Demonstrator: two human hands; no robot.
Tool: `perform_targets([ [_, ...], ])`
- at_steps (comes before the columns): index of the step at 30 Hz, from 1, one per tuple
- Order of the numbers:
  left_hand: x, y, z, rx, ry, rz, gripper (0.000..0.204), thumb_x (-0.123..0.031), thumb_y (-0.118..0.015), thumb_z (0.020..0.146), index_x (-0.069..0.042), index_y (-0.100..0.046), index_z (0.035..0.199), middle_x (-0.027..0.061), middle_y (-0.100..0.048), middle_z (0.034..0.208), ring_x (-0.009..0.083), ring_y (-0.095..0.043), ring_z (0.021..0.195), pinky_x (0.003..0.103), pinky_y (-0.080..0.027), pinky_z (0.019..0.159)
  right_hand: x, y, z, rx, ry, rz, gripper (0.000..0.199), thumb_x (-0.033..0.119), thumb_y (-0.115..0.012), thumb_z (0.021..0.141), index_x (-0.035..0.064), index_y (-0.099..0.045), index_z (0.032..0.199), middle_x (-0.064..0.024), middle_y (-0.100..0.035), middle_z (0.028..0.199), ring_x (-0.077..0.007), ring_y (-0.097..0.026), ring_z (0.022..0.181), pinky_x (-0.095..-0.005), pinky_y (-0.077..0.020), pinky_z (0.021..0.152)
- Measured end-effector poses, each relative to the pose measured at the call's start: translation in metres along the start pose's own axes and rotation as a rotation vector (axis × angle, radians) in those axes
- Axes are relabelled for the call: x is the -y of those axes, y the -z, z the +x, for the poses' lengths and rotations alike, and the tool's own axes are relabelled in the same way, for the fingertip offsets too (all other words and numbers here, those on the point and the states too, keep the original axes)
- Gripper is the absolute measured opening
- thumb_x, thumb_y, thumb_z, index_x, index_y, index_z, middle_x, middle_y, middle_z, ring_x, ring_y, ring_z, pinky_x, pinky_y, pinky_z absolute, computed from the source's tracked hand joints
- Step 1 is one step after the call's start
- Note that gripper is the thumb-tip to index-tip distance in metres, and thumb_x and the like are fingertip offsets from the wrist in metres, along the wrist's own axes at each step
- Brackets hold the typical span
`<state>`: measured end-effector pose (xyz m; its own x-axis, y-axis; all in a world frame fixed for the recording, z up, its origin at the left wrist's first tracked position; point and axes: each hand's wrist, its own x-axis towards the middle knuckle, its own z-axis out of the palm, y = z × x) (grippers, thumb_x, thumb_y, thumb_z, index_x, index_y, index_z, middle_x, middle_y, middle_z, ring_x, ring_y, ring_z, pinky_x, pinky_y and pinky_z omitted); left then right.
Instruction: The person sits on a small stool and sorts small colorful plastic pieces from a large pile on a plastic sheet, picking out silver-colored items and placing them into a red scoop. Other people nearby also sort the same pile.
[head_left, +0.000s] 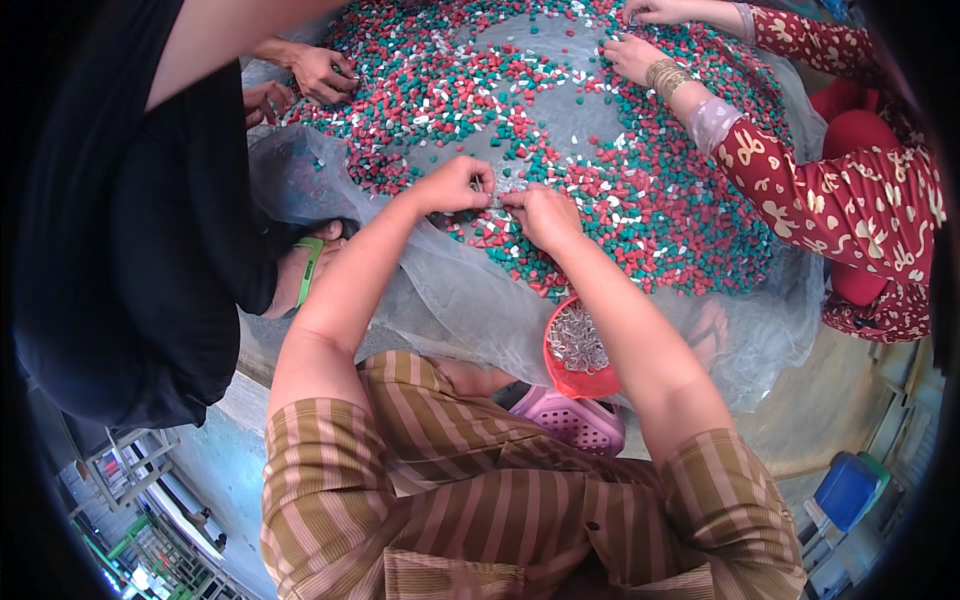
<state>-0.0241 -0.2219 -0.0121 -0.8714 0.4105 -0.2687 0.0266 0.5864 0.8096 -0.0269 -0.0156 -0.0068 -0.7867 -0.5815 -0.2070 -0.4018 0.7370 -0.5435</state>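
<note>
Centrally in the frame, the left hand (455,186) and right hand (545,215) meet fingertip to fingertip over the heap of red, green and white pieces (600,190) spread on translucent mesh sheeting (450,290). Both grips are pinched together on something small and silvery; what it is cannot be told. The pieces look light, hard and loose, best taken singly between fingertips. Both forearms reach forward, wrists bent down. A red bowl (560,375) sits just below the right forearm.
</note>
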Motion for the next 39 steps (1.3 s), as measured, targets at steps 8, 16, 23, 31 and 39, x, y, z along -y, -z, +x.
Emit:
perform_targets([
  [8,-0.013,0.019,-0.007,-0.072,0.139,-1.168,0.018,0.003,-0.045,0.073,-0.004,-0.051,0.089,0.0135,-0.060,0.089,0.0196,-0.061,0.073,0.023,-0.041,0.052,-0.030,0.020,0.002,-0.370,-0.060,0.317,0.024,0.006,-0.053,0.083,0.0137,-0.068,0.101,-0.0164,-0.060,0.093,-0.0349,-0.060,0.088,-0.0417,-0.0475,0.079],
  [16,-0.026,-0.001,0.008,0.082,0.316,-0.603,0.015,-0.017,-0.067,0.081,-0.005,-0.060,0.076,-0.0019,-0.054,0.063,0.0063,-0.050,0.060,0.021,-0.036,0.050,-0.019,0.032,0.007,0.229,-0.509,1.596,0.035,0.023,-0.044,0.090,0.0027,-0.057,0.114,-0.0122,-0.065,0.086,-0.0176,-0.063,0.069,-0.0260,-0.0438,0.050],
  [23,-0.013,-0.015,0.008,-0.077,0.007,0.283,0.024,-0.016,-0.069,0.074,-0.009,-0.067,0.097,0.0075,-0.067,0.090,0.0241,-0.063,0.082,0.036,-0.049,0.074,-0.032,0.046,-0.009,0.280,-0.465,1.708,0.044,0.014,-0.038,0.087,-0.0029,-0.044,0.127,-0.0215,-0.048,0.127,-0.0316,-0.062,0.097,-0.0347,-0.0553,0.066],
  [31,-0.028,-0.020,0.001,0.013,-0.115,0.466,0.022,-0.019,-0.067,0.075,-0.014,-0.068,0.096,0.0058,-0.064,0.092,0.0276,-0.061,0.088,0.040,-0.048,0.074,-0.031,0.066,-0.012,0.232,-0.469,1.359,0.042,-0.001,-0.039,0.084,0.0012,-0.048,0.125,-0.0168,-0.057,0.113,-0.0193,-0.064,0.074,-0.0253,-0.0493,0.049],
  [39,-0.026,-0.023,0.005,0.018,-0.033,0.452,0.020,-0.019,-0.069,0.072,-0.008,-0.064,0.089,0.0087,-0.064,0.090,0.0274,-0.062,0.088,0.038,-0.049,0.074,-0.013,0.110,-0.053,0.589,-0.143,0.746,0.029,0.007,-0.048,0.080,0.0066,-0.063,0.105,-0.0020,-0.059,0.068,-0.0072,-0.051,0.047,-0.0198,-0.0396,0.041],
])
